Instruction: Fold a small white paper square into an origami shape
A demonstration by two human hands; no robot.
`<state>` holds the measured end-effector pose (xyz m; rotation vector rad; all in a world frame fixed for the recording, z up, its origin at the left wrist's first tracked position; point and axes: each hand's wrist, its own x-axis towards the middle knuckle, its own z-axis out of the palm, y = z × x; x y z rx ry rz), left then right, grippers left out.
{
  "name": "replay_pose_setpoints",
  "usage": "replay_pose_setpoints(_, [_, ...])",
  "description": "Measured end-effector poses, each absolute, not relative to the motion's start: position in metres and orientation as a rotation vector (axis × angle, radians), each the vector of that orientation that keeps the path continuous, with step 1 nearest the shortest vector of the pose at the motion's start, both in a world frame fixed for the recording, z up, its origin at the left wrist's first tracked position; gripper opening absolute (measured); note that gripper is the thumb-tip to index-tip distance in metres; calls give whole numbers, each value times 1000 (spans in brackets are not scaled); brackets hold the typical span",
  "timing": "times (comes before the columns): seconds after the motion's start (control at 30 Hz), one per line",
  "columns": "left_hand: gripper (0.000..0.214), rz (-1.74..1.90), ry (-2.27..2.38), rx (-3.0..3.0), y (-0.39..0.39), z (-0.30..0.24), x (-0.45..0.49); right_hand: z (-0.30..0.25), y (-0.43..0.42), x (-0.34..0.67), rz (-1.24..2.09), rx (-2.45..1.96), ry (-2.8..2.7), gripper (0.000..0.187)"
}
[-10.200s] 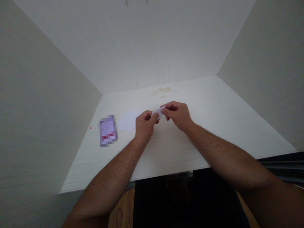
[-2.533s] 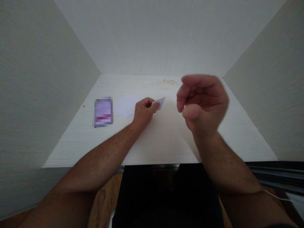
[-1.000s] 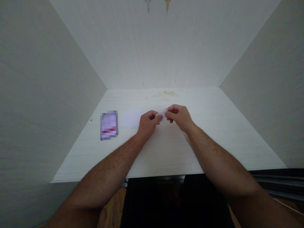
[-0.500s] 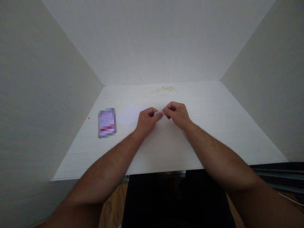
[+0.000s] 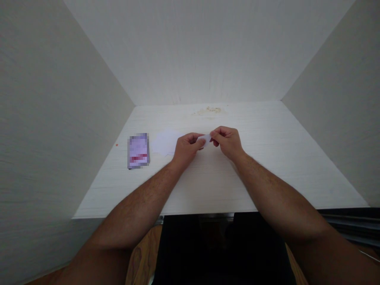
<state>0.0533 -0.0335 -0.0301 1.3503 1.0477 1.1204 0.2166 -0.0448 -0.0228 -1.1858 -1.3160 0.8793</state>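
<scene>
Between my two hands is a small piece of white paper (image 5: 207, 138), held above the middle of the table. My left hand (image 5: 187, 147) grips its left part, the thumb lying on top and the fingers behind. At the right end, my right hand (image 5: 227, 141) pinches the paper's edge between thumb and fingertips. Just left of my left hand, several white paper sheets (image 5: 166, 141) lie loosely overlapped on the table; my hand hides their right side.
A blurred purple-and-white box or booklet (image 5: 138, 151) lies at the left of the white table (image 5: 279, 174). A small orange dot (image 5: 116, 145) is near the left wall (image 5: 59, 103). Yellowish stains (image 5: 213, 110) mark the surface near the back wall (image 5: 208, 51).
My hands have drawn slightly apart, and more of the small paper shows between them. The whole view has shifted a little, so the table appears farther right.
</scene>
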Motion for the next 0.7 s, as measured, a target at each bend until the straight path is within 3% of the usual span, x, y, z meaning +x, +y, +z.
replay_pose_setpoints(0.7, [21,1178,1015,1414,-36,-29,56,-22,-46,217,955,-1183,-1342,22])
